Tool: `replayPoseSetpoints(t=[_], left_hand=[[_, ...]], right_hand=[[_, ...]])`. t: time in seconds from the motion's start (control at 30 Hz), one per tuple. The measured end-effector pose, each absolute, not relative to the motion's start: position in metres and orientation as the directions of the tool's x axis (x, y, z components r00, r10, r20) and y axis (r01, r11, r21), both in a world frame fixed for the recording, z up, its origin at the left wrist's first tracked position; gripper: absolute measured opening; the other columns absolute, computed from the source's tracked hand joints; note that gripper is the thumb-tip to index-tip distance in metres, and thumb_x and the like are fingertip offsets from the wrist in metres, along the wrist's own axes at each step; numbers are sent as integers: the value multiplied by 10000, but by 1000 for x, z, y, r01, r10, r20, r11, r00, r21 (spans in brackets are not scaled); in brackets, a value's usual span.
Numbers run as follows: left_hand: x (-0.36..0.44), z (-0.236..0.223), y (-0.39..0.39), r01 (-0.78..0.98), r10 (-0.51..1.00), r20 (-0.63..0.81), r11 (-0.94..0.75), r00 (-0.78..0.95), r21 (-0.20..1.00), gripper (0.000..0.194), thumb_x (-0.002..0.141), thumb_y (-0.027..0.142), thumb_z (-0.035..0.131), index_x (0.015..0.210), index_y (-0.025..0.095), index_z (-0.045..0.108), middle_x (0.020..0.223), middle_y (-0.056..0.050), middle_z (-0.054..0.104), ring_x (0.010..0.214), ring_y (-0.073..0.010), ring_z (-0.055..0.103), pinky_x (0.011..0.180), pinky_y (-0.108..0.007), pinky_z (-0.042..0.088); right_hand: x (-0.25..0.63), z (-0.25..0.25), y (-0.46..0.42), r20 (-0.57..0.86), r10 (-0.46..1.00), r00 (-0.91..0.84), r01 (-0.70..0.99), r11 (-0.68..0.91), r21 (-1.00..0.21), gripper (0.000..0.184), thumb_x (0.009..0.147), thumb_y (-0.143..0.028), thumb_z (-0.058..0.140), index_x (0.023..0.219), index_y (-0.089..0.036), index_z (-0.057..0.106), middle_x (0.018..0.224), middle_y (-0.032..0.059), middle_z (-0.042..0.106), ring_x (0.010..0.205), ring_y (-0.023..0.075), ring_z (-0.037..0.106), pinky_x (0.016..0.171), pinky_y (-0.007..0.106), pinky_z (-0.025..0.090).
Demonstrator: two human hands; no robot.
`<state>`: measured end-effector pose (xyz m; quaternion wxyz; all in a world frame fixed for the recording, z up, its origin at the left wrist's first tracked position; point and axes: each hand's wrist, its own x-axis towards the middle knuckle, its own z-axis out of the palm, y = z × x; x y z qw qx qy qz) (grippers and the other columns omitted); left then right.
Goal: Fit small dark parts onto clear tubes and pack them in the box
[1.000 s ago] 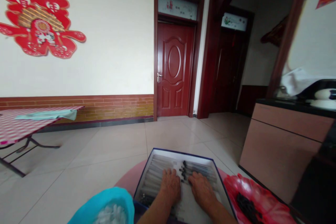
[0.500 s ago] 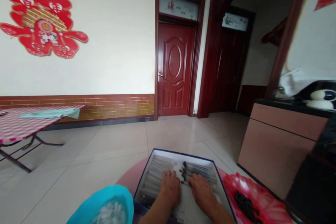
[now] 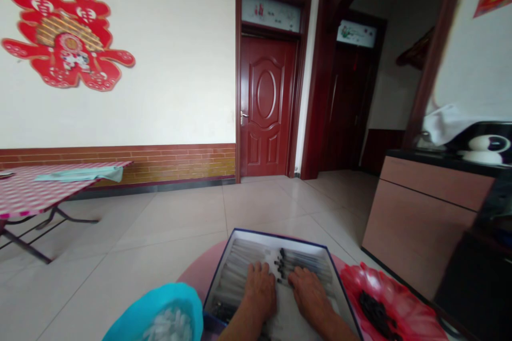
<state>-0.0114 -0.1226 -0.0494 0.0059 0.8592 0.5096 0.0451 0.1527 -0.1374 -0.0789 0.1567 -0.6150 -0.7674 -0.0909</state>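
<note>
Translucent tubes (image 3: 232,273) and dark-tipped rods (image 3: 310,260) in the shallow box (image 3: 280,240) should handle as light, stiff and slippery, best gripped mid-length; left hand (image 3: 260,289) and right hand (image 3: 310,292) lie over them, though whether either clamps one cannot be told.

A white wall (image 3: 176,64) with a red decoration (image 3: 70,37) fills ten o'clock, above a band of brick-patterned tiles (image 3: 180,162). A red door (image 3: 267,106) stands at twelve, a dark doorway (image 3: 348,101) at two. A red-and-white checked table (image 3: 36,192) sits between eight and nine on the pale, shiny floor (image 3: 188,213), a brown cabinet (image 3: 420,229) at four.
</note>
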Motion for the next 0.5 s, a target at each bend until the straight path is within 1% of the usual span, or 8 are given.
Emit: replayPoseSetpoints(t=[0.13,0.23,0.3,0.43,0.5], left_hand=[[-12,-47,-123,874,877,41,-480,478,76,368,801,281,376,1075,129,569,1204,-154,470,1147,-315,358,964,-492,200],[-12,-50,-123,878,885,43,-466,464,108,387,809,263,365,1124,124,542,1269,-151,427,1199,-323,310,990,-495,162],[-11,-56,-122,883,891,60,-455,451,116,388,812,249,364,1142,134,532,1284,-145,421,1216,-324,292,996,-501,152],[-9,-65,-120,889,894,99,-447,438,104,366,809,250,377,1116,151,550,1247,-139,455,1200,-328,316,993,-507,165],[-8,-68,-118,892,897,98,-439,430,109,361,807,253,381,1109,155,555,1237,-134,463,1195,-327,320,995,-503,169]], right_hand=[[152,-79,-136,330,922,-205,974,226,-27,376,758,-37,354,938,-228,623,977,56,626,920,204,541,821,333,360],[152,-80,-135,311,928,-204,977,214,0,383,758,-32,356,940,-232,627,987,58,629,928,222,545,808,352,373],[153,-88,-132,312,926,-212,976,216,21,398,758,-28,355,966,-232,627,1027,66,627,956,236,543,823,373,374],[157,-110,-124,343,911,-229,973,209,92,465,719,2,363,1047,-215,611,1126,93,605,1047,272,513,889,433,342],[156,-113,-121,343,910,-232,973,213,94,464,707,2,370,1034,-218,617,1117,92,608,1040,277,514,870,434,351]])
